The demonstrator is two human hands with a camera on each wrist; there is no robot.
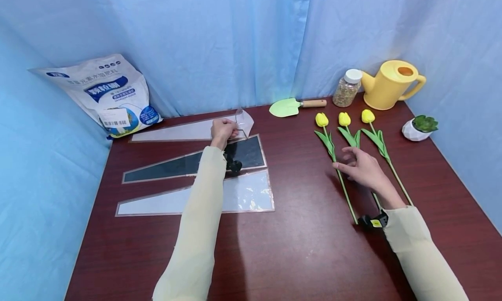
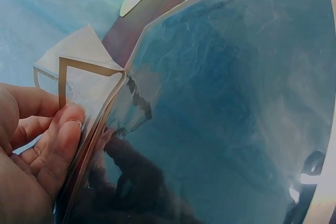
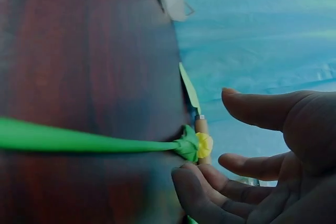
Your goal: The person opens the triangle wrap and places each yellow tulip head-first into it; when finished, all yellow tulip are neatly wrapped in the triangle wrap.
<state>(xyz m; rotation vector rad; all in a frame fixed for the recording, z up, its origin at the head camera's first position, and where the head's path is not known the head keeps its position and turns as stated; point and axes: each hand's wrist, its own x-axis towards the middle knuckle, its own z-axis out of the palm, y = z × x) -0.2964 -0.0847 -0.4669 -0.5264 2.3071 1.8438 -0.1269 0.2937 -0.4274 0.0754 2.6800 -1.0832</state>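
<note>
In the head view, my left hand (image 1: 224, 130) pinches the wide end of the farthest tapered bouquet sleeve (image 1: 176, 130), which is white with a clear border. Its mouth stands lifted and spread, as the left wrist view shows beside the fingers (image 2: 68, 137). Nearer lie a black sleeve (image 1: 157, 170) and another white sleeve (image 1: 157, 203), both flat. Over the yellow tulips, my right hand (image 1: 364, 168) hovers with thumb and fingers parted, holding nothing. The left tulip (image 1: 322, 120) is closest to its thumb; the middle tulip (image 1: 344, 119) and right tulip (image 1: 368, 116) lie alongside.
A fertilizer bag (image 1: 113, 92) leans at the back left. Along the back stand a green trowel (image 1: 286, 108) with a wooden handle, a jar of granules (image 1: 347, 89) and a yellow watering can (image 1: 388, 85). A small potted succulent (image 1: 417, 129) sits at the right edge.
</note>
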